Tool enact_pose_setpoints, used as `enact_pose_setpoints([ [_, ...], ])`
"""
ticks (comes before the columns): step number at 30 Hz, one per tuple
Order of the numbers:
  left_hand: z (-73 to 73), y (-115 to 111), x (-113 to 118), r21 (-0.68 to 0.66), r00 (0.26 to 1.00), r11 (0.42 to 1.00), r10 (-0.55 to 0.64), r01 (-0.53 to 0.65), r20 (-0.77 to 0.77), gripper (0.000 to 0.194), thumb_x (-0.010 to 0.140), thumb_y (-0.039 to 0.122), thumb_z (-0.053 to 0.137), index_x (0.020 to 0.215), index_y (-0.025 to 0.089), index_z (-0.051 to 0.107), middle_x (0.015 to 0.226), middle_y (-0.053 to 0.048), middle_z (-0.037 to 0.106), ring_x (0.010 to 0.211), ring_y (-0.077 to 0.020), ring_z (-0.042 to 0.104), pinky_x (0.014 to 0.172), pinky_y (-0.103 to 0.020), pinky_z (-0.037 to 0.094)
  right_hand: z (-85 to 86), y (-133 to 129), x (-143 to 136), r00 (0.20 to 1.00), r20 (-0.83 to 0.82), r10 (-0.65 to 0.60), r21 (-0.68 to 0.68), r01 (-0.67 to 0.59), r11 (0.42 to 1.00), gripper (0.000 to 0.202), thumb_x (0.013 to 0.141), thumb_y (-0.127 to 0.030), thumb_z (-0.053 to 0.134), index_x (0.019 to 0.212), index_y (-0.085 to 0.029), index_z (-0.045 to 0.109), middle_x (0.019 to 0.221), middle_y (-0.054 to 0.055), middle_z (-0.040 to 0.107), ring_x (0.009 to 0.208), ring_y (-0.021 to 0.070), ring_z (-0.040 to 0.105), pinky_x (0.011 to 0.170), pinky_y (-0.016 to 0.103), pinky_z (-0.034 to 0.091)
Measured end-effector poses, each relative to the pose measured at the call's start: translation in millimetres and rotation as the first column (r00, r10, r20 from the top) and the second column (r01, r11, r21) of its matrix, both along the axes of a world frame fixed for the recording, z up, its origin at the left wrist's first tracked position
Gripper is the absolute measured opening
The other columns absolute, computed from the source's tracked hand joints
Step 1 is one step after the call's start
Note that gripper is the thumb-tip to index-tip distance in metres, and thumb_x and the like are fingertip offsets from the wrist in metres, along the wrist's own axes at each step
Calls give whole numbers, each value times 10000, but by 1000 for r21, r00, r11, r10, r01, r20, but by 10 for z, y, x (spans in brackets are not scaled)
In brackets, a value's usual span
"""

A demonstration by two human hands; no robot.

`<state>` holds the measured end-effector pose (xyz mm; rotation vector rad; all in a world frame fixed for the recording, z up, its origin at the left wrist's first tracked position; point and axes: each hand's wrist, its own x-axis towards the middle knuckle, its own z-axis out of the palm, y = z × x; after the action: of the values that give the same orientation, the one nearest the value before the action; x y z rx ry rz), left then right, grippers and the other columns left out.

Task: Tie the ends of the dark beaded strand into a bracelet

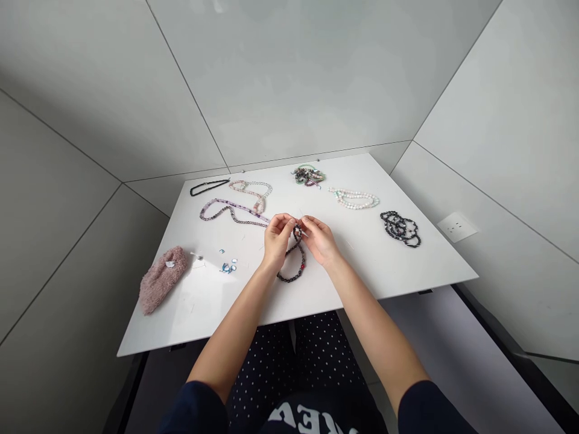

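Note:
A dark beaded necklace [302, 256] with a few red beads hangs in a loop between my hands, its lower part lying on the white table [335, 289]. My left hand [278, 238] pinches the upper end of the strand between thumb and fingers. Close beside it, my right hand [320, 240] is also closed, thumb against fingertips, at the same end of the beads. The exact spot that the fingertips grip is too small to make out. A purple and grey beaded strand [239, 211] runs across the table to just behind my left hand.
A pink fluffy pouch [161, 280] and small blue pieces [228, 266] lie at the left. Behind are a black strand [209, 187], a pink and clear strand [253, 191] and a mixed bead pile [308, 175]. Pale beads [355, 199] and black beads [400, 229] lie right.

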<state>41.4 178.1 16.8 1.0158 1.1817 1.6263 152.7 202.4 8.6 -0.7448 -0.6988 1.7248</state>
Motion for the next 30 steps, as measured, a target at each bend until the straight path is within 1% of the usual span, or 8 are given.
enact_pose_setpoints([
  [4,15,-23,-20,28,994,999,-37,40,-105,196,823,374,710,881,198,648,852,-37,655,783,-148,606,718,-273,501,-37,1,-11,997,76,-5,22,3,1000,290,632,-420,849,774,-219,695,821,17,674,805,163,605,710,299,487],
  [9,-6,-23,-50,10,975,998,-54,57,-214,241,840,417,702,875,180,675,832,-44,681,745,-148,619,722,-285,498,-57,-6,-18,987,159,-16,93,2,996,267,670,-411,822,787,-210,688,775,-6,643,725,131,560,729,295,464],
  [11,-19,-14,-66,11,977,999,-48,51,-209,247,835,415,715,873,175,669,812,-39,678,729,-139,622,713,-277,496,-59,-9,-20,983,183,-20,114,-1,994,262,675,-403,817,793,-209,686,767,-8,638,717,130,553,730,294,460],
  [14,-30,0,-98,0,989,998,-57,58,-139,296,785,411,777,898,180,628,760,-11,665,687,-121,623,682,-259,490,-61,-14,-20,977,211,-20,137,-9,991,256,690,-403,802,811,-204,694,782,-4,649,728,133,560,743,294,455],
  [17,-29,11,-133,-16,994,995,-97,96,-48,394,732,410,830,917,196,555,704,20,658,660,-114,625,669,-249,494,-61,-20,-15,975,223,-8,145,-25,989,252,703,-405,789,826,-201,707,812,6,674,763,141,577,759,297,451],
  [19,-23,14,-153,-9,991,991,-132,132,-20,428,728,414,836,927,204,520,712,25,666,671,-113,630,674,-249,504,-61,-21,-12,975,224,2,134,-33,990,246,701,-403,791,819,-200,715,824,14,687,782,148,585,758,300,447],
  [26,-11,16,-160,80,972,971,-218,225,-88,411,789,427,785,991,215,495,754,35,648,671,-109,633,669,-258,528,-78,6,0,988,151,2,-5,-1,1000,291,622,-407,838,779,-190,723,814,21,679,762,151,568,688,299,413],
  [30,-8,3,-151,78,964,965,-243,251,-108,419,797,425,777,1024,213,495,772,24,674,665,-116,658,676,-264,535,-77,8,10,986,165,22,-3,-21,1000,295,621,-412,839,767,-183,724,776,12,659,718,135,528,662,293,386],
])
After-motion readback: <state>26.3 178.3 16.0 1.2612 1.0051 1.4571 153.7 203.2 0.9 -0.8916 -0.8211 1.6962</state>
